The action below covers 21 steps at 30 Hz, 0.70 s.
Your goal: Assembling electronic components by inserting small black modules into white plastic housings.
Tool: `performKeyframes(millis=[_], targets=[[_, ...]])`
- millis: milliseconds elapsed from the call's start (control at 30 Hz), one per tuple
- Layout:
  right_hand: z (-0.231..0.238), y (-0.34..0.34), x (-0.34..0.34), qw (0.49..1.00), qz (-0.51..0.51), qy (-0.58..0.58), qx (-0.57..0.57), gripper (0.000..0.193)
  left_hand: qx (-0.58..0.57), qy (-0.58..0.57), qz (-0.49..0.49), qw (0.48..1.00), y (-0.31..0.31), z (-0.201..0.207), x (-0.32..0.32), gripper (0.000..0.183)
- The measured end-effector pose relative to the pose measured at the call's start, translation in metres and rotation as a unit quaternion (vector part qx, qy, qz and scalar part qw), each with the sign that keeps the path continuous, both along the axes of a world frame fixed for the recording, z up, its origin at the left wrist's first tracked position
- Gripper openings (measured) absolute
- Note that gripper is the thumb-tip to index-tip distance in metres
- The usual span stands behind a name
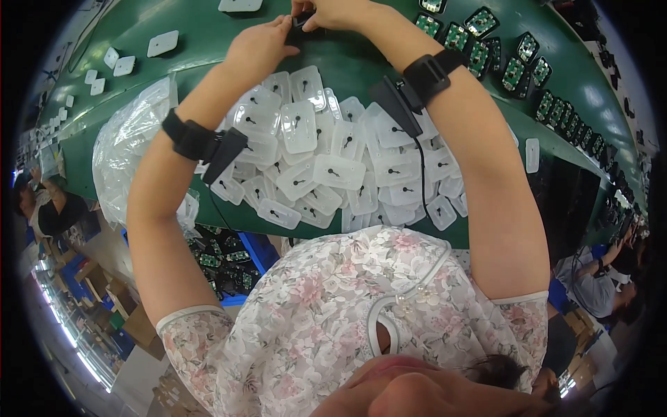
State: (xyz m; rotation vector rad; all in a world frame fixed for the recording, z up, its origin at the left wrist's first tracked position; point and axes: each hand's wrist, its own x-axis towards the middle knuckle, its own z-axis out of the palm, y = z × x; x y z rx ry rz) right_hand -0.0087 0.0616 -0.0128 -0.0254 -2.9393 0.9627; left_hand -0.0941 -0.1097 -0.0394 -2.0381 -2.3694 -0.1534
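Observation:
At the far side of the green table, my left hand (pixel 258 47) and my right hand (pixel 335 12) meet over a small black part (pixel 301 19). Fingertips of both hands close on it from either side, and they cover most of it, so its exact kind is hidden. My left thumb sticks out a little below it. Between my forearms and my body spreads a heap of translucent white plastic covers (pixel 299 127), each with a small dark keyhole-shaped mark. Neither hand touches the heap.
Green circuit boards in black housings (pixel 479 57) stand in groups and rows at the right. White rounded cases (pixel 163 44) lie at the left, near a clear plastic bag (pixel 132 132). A blue crate (pixel 258 251) of boards sits below the table edge. Other people work at both sides.

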Motion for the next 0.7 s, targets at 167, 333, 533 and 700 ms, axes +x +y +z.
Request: performKeyframes(millis=[167, 333, 533, 700], targets=[[-0.002, 0.018, -0.011, 0.996, -0.008, -0.024, -0.082, 0.023, -0.015, 0.077, 0.101, 0.992, 0.024, 0.004, 0.021, 0.034], [-0.02, 0.021, -0.019, 0.997, -0.045, 0.007, -0.067, 0.024, 0.021, 0.097, 0.094, 0.991, 0.029, -0.005, 0.005, 0.018], [-0.007, -0.001, 0.01, 0.957, -0.065, 0.088, -0.268, 0.034, 0.054, -0.274, 0.153, 0.948, 0.018, 0.018, -0.01, 0.028], [0.021, -0.011, 0.027, 0.957, -0.075, 0.224, -0.166, 0.026, 0.117, -0.59, 0.12, 0.79, 0.012, 0.053, 0.023, 0.03]])
